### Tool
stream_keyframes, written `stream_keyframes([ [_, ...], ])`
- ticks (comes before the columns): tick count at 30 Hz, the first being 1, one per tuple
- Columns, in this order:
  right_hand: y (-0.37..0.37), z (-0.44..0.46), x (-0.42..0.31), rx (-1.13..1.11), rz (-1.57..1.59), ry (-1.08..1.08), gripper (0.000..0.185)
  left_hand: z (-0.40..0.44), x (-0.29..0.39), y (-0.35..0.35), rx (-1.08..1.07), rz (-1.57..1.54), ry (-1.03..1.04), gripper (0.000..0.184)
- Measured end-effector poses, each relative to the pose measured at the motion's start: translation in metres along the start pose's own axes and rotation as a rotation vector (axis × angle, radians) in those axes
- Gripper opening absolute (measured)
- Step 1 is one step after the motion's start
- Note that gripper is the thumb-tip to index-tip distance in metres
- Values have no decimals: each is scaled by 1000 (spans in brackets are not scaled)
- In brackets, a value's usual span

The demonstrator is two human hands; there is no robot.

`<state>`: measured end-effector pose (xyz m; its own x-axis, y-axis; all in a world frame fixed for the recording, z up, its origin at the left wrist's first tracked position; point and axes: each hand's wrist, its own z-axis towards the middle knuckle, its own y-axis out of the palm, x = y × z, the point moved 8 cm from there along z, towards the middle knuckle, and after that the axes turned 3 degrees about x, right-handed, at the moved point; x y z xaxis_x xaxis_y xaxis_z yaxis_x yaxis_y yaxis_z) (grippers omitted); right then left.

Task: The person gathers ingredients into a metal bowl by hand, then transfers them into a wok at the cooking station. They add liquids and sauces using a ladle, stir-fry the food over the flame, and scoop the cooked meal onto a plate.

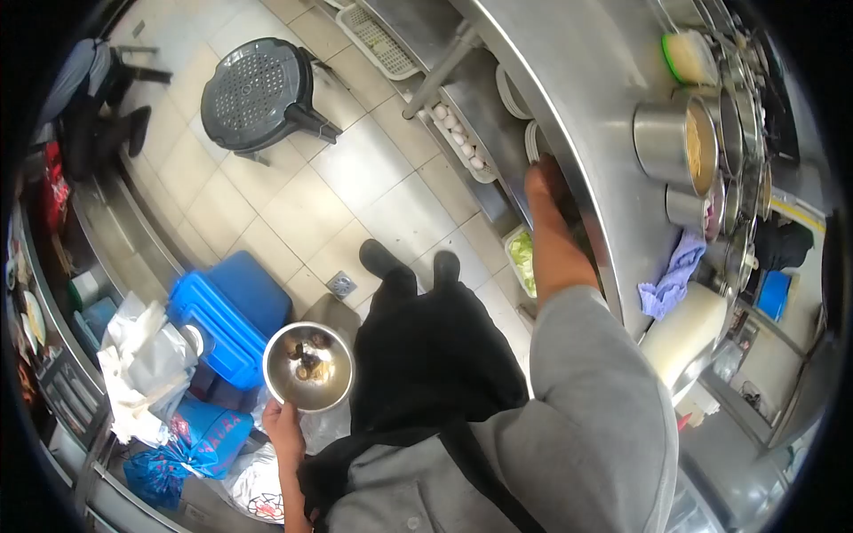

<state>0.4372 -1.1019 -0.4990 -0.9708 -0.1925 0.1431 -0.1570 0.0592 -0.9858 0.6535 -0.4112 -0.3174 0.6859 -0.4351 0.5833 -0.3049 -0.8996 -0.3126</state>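
My left hand (283, 428) grips the rim of a steel mixing bowl (330, 387) at my left side. A few dark, wet-looking pieces (309, 364) lie in the bottom of the bowl; I cannot make out what they are. My right hand (546, 176) reaches into the shelf under the steel counter, beside stacked white plates (533, 140). Its fingers are hidden in shadow, so whether it holds anything does not show. Near that forearm are a tray of eggs (460, 140) and a container of chopped green leaves (522, 258).
The steel counter (577, 62) edge runs along my right, carrying a pot (662, 142) and a purple cloth (673, 275). A black plastic stool (253, 93) stands on the tiled floor ahead. A blue lidded bin (235, 302) and plastic bags (209, 435) crowd my left. Another person sits far left.
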Motion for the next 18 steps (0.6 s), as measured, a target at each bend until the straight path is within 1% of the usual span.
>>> stream_keyframes([
  [2,-9,-4,5,-64,65,27,30,-2,4,15,-47,44,2,11],
  [5,-28,-18,15,-107,141,53,33,-11,-4,27,-45,40,24,11],
  [11,-66,-51,35,-160,314,76,40,-65,-14,59,-73,-9,90,10],
  [13,-86,-84,42,-265,414,97,43,-88,-21,64,-121,-42,102,8],
  [15,-106,-140,52,-483,569,143,46,-121,-16,77,-120,-17,96,7],
  [16,-115,-167,53,-202,516,-159,38,-144,0,88,-68,71,153,8],
  [17,-106,-197,63,-67,515,-192,21,-147,-3,92,-130,37,190,10],
  [18,-124,-234,62,117,338,-410,16,-164,14,99,-140,208,274,12],
])
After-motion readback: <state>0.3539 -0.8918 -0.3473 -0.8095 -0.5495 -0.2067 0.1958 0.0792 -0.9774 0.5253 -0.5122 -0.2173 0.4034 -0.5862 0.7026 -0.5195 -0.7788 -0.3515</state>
